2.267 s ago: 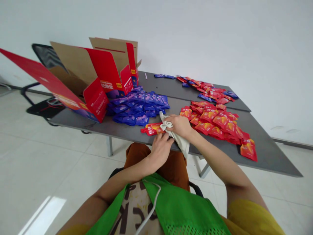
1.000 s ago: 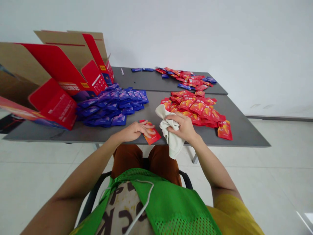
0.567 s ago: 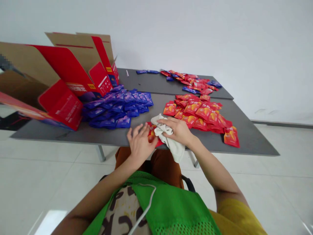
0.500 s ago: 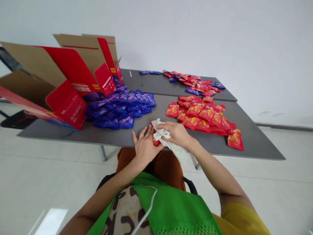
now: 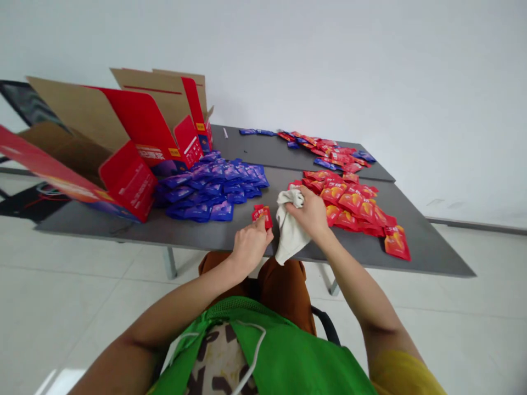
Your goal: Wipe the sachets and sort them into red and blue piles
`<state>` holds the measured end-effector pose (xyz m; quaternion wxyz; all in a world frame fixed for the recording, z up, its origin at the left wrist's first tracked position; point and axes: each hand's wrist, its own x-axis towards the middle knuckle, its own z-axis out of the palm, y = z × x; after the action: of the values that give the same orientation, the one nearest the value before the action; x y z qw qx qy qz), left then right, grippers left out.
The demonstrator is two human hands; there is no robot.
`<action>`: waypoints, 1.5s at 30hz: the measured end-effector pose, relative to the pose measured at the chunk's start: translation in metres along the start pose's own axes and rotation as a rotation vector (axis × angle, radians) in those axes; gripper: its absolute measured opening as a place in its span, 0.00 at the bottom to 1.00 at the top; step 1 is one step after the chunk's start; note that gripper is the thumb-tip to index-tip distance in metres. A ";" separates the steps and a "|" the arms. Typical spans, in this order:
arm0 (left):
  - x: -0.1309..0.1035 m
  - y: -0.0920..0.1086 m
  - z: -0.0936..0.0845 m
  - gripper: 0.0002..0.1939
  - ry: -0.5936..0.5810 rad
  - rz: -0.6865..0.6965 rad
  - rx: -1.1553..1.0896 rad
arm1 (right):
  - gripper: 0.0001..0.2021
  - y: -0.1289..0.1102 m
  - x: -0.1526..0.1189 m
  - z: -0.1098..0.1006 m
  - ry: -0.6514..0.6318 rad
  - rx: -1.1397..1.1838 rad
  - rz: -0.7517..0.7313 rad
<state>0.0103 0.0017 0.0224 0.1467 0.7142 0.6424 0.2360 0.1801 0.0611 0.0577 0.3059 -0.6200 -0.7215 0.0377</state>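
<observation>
Head view: grey table (image 5: 428, 247), white wall (image 5: 329, 66) behind; left hand (image 5: 251, 244) grips red pouch (image 5: 266, 214), right hand (image 5: 312, 215) holds cloth (image 5: 289, 231).

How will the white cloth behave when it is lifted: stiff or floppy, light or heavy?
The white cloth is probably floppy: it bunches in the right hand and its free end droops below. It seems light, since one hand holds it.

Your bare left hand (image 5: 251, 242) hides the near end of the flat, glossy red pouch (image 5: 267, 215); your bare right hand (image 5: 312, 215) covers part of the crumpled off-white cloth (image 5: 290, 232). Left of both grips, the open red cardboard box (image 5: 135, 184) is cut off.
</observation>
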 end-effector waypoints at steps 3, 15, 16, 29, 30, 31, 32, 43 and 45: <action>0.011 -0.020 -0.009 0.16 0.120 -0.160 -0.326 | 0.15 -0.001 -0.017 -0.021 0.167 0.228 -0.020; 0.013 -0.036 -0.001 0.03 -0.169 -0.592 -1.413 | 0.14 -0.069 -0.047 0.044 -0.241 0.100 -0.153; 0.013 -0.038 -0.003 0.02 -0.211 -0.605 -1.405 | 0.14 -0.068 -0.045 0.049 -0.259 0.037 -0.128; 0.018 -0.037 -0.012 0.10 -0.376 -0.657 -1.384 | 0.16 -0.022 -0.017 0.025 -0.191 -0.305 0.198; 0.019 -0.037 -0.012 0.10 -0.392 -0.668 -1.383 | 0.17 -0.026 -0.020 0.019 -0.159 -0.257 0.148; 0.020 -0.037 -0.012 0.09 -0.416 -0.679 -1.386 | 0.17 -0.032 -0.023 0.014 -0.129 -0.204 0.090; 0.021 -0.038 -0.012 0.09 -0.437 -0.689 -1.389 | 0.17 -0.039 -0.027 0.011 -0.108 -0.152 0.030; 0.019 -0.037 -0.001 0.12 -0.347 -0.619 -1.343 | 0.16 -0.058 -0.028 0.064 -0.283 -0.232 0.069; 0.018 -0.033 0.001 0.13 -0.323 -0.626 -1.311 | 0.17 -0.043 -0.020 0.061 -0.245 -0.308 0.199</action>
<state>-0.0167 0.0235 0.0074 0.6958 0.2896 0.5136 0.4101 0.1141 0.0531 0.0195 0.1125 -0.7184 -0.6857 0.0321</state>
